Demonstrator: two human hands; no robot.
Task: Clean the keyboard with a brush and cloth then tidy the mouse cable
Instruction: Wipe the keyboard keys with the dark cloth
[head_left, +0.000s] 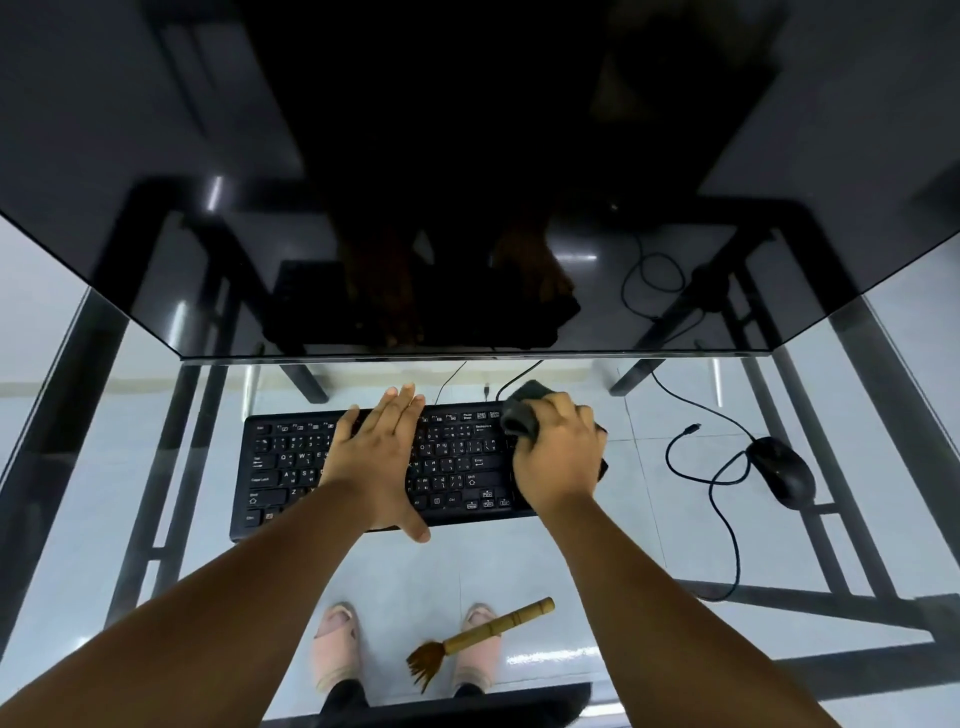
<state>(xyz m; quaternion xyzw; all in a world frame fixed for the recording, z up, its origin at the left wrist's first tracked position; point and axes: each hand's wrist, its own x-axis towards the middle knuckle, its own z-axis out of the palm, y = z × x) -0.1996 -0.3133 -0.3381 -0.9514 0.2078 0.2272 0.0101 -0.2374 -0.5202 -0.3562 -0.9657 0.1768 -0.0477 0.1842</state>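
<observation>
A black keyboard (291, 467) lies on a glass desk (649, 545) in front of me. My left hand (376, 457) rests flat on its middle, fingers straight. At the keyboard's right end my right hand (558, 457) grips a dark grey cloth (522, 410) bunched against the keys. A wooden-handled brush (480, 636) lies on the glass near the front edge, bristles toward me. A black mouse (782, 470) sits to the right, its cable (727, 519) looping loosely across the glass.
A large dark monitor (467, 182) stands just behind the keyboard and fills the upper view. Black desk frame bars (171, 467) run under the glass at left and right. My feet (337, 644) show on the floor through the glass.
</observation>
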